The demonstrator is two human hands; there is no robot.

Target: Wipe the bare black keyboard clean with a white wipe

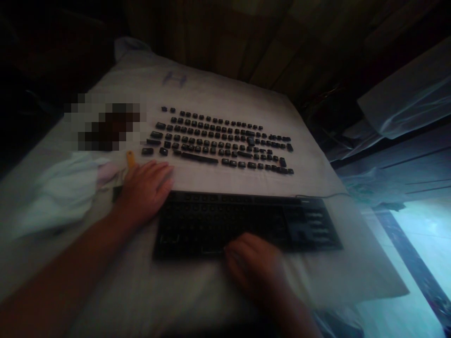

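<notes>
A black keyboard (271, 218) lies across the cloth-covered table, its key bays bare of caps over most of its width. Flat over the keyboard's far left corner rests my left hand (145, 188), fingers stretched out and holding nothing visible. My right hand (253, 260) is at the near edge, by the long space-bar slot, with its fingers curled together. Whatever those fingers may hold is hidden by blur and shadow. Beyond the keyboard, loose black keycaps (211, 139) lie in rows, including a long space bar (199, 158). A yellow strip-like tool (130, 158) lies by my left fingertips.
A crumpled white cloth (63, 192) sits at the left, with a pixelated dark item (109, 126) behind it. The keyboard's cable (327, 195) runs right. The light tablecloth (369, 277) ends at the right, above a bright floor.
</notes>
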